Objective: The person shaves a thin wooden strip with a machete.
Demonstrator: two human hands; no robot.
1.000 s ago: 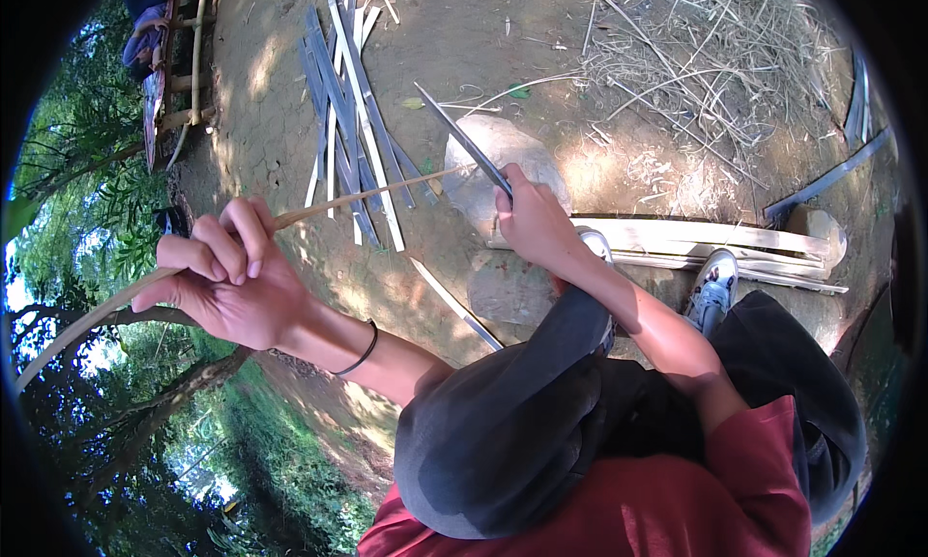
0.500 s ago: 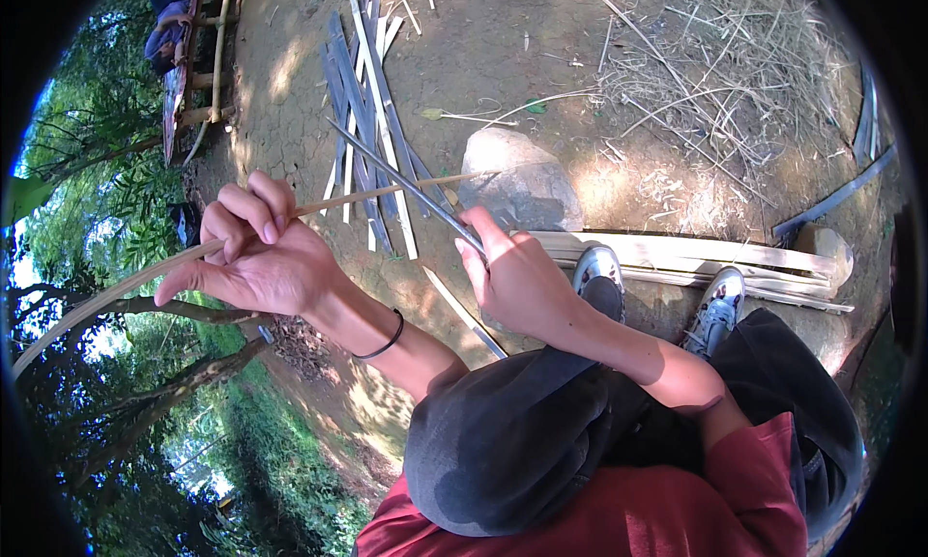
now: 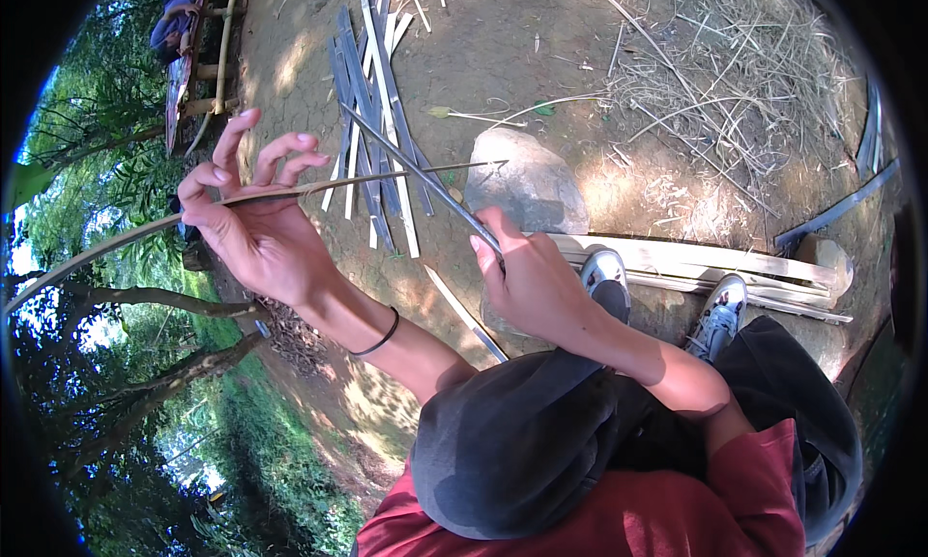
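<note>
Holding, to the left of the grey stone [image 3: 530, 185], a long thin strip [image 3: 300, 189] in the left grip [image 3: 261, 238], narrow between thumb and first finger, with the other fingers spread and half bent. Running from far left of the stone, through this grip, up to a thin end seen over the face of the stone; cannot tell if touching it.

Holding also, just below the stone, a long dark blade [image 3: 440, 192] in the right grip [image 3: 530, 282], closed around the near end. Pointing with this blade away to the upper left of the stone, and crossing the strip on the stone's left side; cannot tell if in contact or apart.

Also to the left of the stone, behind the blade, a crossed pile of dark and pale strips [image 3: 382, 84] on the ground. Below the stone, a little to the left, one single strip [image 3: 459, 306]. To the lower right of the stone, long pale pieces [image 3: 715, 256], lying together near two silver shoes [image 3: 604, 267]. To the upper right of the stone, a loose heap of thin fibres [image 3: 715, 84]
</note>
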